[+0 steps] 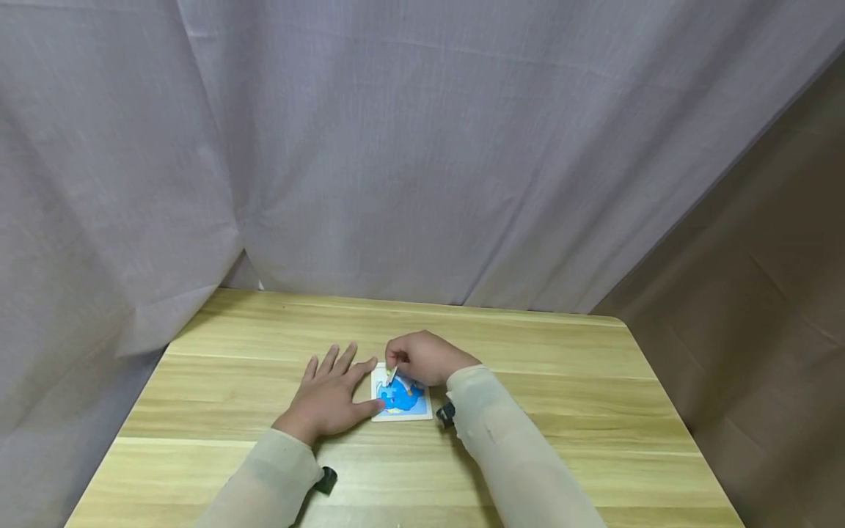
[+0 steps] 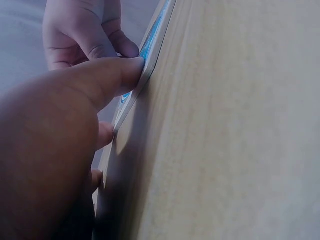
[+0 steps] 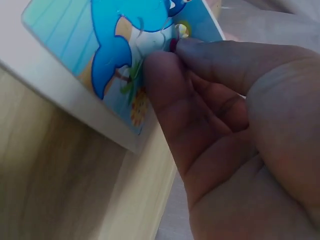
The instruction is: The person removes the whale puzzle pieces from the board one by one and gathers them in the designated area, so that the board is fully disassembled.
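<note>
A small puzzle board (image 1: pixel 404 419) with a white border lies on the table, its picture showing a blue sea animal (image 1: pixel 403 400). My left hand (image 1: pixel 330 396) rests flat beside it, fingers spread. In the left wrist view, the left thumb (image 2: pixel 112 75) touches the board's edge. Over the board's upper part, my right hand (image 1: pixel 428 358) pinches a small puzzle piece (image 1: pixel 392 377) between thumb and fingers; the piece stands tilted. In the right wrist view, the right hand (image 3: pixel 220 125) hides most of that piece, while the blue picture (image 3: pixel 112 50) shows beside the fingertips.
The wooden table (image 1: pixel 561 411) extends around both hands. Behind it hangs a grey curtain (image 1: pixel 396 161), with a brown cloth (image 1: pixel 759 293) at the right. Small black devices (image 1: pixel 326 480) are worn at both wrists.
</note>
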Demonstrator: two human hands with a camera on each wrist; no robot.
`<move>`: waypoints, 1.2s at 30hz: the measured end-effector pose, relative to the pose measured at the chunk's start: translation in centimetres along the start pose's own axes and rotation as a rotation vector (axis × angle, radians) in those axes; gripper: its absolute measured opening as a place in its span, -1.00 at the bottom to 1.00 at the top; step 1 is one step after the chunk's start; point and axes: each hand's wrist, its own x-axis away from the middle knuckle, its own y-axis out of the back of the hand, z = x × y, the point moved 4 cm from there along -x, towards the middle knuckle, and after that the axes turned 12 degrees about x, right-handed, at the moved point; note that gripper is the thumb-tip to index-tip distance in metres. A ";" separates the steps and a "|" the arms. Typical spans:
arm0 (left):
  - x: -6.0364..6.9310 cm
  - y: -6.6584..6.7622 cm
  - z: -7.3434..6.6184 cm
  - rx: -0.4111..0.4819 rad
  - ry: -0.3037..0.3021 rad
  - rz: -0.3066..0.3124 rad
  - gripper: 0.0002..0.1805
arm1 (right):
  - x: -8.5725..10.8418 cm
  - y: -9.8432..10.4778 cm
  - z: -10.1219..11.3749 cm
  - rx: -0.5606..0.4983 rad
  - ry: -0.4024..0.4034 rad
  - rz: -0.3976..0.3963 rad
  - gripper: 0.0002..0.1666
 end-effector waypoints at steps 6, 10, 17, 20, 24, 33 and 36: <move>0.0 0.0 0.0 -0.001 0.005 0.003 -0.09 | -0.6 0.6 0.4 -0.009 -0.005 0.067 -0.78; 0.0 0.0 0.2 -0.006 0.002 -0.001 -0.09 | -1.5 1.2 1.0 0.034 -0.019 0.145 -0.80; 0.1 -0.1 0.1 -0.011 -0.003 -0.001 -0.09 | -1.9 1.1 1.4 0.090 -0.042 0.194 -0.82; 0.1 0.0 -0.1 -0.002 -0.002 -0.002 -0.09 | -1.7 0.8 1.5 0.062 -0.068 0.177 -0.85; 0.2 0.0 -0.1 0.002 0.002 0.001 -0.09 | -1.3 0.1 1.5 -0.025 -0.117 0.160 -0.83; 0.0 -0.1 0.0 -0.007 -0.002 0.002 -0.09 | -0.5 -0.3 1.8 -0.094 -0.139 0.097 -0.80; 0.0 -0.1 0.1 -0.013 -0.002 -0.002 -0.09 | -0.1 -0.4 1.4 -0.168 -0.122 0.078 -0.79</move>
